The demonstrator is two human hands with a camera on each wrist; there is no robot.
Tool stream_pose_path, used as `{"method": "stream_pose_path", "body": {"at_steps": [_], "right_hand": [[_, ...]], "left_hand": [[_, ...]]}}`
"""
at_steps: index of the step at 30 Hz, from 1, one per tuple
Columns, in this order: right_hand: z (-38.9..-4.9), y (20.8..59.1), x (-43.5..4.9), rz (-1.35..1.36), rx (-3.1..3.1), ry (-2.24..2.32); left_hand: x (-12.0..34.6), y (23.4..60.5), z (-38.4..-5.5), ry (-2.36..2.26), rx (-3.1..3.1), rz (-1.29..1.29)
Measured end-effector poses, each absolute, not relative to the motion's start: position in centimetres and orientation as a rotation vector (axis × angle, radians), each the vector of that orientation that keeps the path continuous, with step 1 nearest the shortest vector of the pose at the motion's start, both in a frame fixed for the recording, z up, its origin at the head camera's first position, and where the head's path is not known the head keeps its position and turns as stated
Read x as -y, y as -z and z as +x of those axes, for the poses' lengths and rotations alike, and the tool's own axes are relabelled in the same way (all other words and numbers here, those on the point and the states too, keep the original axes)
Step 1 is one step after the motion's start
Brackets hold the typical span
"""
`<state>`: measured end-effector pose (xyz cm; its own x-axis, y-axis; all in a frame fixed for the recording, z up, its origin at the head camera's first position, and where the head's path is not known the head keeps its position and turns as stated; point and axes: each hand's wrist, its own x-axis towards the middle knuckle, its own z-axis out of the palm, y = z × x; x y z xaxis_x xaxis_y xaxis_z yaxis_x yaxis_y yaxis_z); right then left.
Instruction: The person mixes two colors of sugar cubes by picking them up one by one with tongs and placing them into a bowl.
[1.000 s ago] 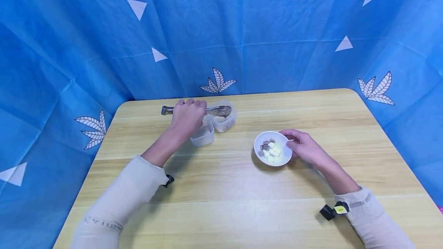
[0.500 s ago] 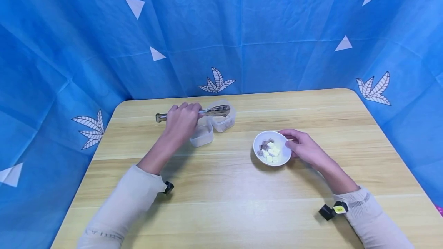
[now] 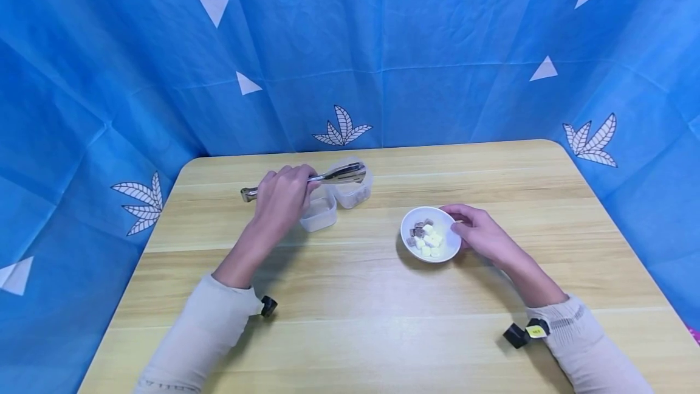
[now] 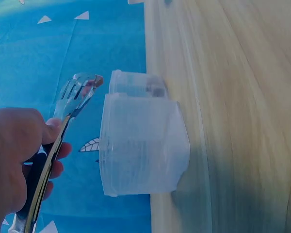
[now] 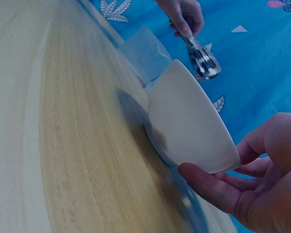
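Observation:
My left hand (image 3: 284, 196) grips metal serving tongs (image 3: 341, 174) around their handles, the slotted heads over the farther translucent container (image 3: 358, 195). In the left wrist view, a small brownish piece (image 4: 98, 81) shows at the tips of the tongs. The nearer translucent container (image 3: 319, 217) stands beside it, below my left hand. At the right, my right hand (image 3: 481, 233) holds a white bowl (image 3: 449, 247) by its side, thumb at the rim. Inside the bowl lie several white cubes (image 3: 432, 240) and several brown cubes (image 3: 420, 231); the right wrist view hides them behind the bowl's wall.
A light wood table (image 3: 350, 321) carries everything. Blue cloth (image 3: 437, 47) with white triangles and leaf prints hangs behind it and at both sides. In the left wrist view, small dark contents (image 4: 156, 89) show through the farther container's wall.
My left hand has drawn back slightly to the left and nearer, and the tongs now slant with their heads higher. My right hand and the bowl stay nearly still.

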<state>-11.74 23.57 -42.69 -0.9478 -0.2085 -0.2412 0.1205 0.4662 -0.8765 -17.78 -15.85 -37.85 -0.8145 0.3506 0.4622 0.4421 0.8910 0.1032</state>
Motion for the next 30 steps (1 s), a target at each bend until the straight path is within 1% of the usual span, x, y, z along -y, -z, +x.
{"method": "stream_pose_path", "body": {"at_steps": [10,30], "right_hand": [[-11.7,42.6,-23.7,-0.078,-2.406,1.475],[-11.8,42.8,-23.6,-0.081,-2.392,1.483]], "left_hand": [[14.0,37.6,-17.0,0.336,2.589,-0.622],[9.7,38.5,-14.9,0.368,2.615,-0.749]]}}
